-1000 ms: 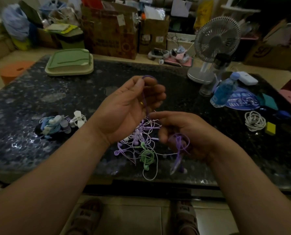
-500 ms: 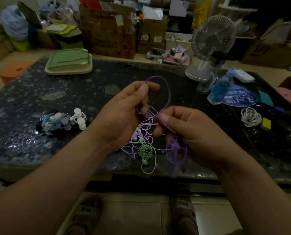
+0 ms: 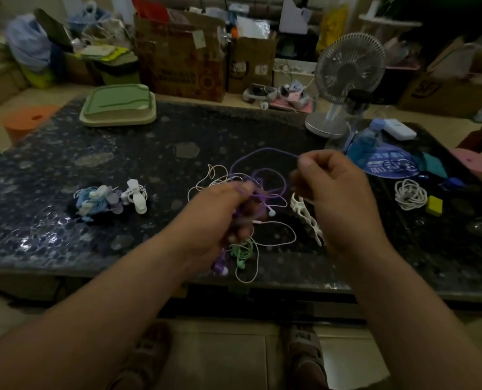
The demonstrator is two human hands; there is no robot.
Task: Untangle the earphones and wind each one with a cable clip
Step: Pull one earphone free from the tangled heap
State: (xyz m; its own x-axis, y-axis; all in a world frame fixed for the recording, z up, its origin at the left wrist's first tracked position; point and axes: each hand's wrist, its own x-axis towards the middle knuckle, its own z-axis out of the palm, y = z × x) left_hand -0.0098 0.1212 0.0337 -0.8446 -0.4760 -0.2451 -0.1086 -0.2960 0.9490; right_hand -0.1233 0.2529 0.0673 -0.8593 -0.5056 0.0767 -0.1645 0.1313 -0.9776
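The purple earphone cable (image 3: pixel 265 149) arches in loose loops above the dark table (image 3: pixel 65 164). The left hand (image 3: pixel 220 218) curls round a gathered bunch of it, and the right hand (image 3: pixel 335 187) pinches the loop's other end. This looks like coiling under way; next the coil needs a clip, perhaps the white lattice piece (image 3: pixel 307 218) beside the right hand. The left fingers hide the bunch, and the tangle (image 3: pixel 244 250) beneath is blurred.

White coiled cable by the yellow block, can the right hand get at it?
Probably yes: the white coil lies uncovered on the table beside the right hand, though that hand pinches the purple cable and would have to drop it first.
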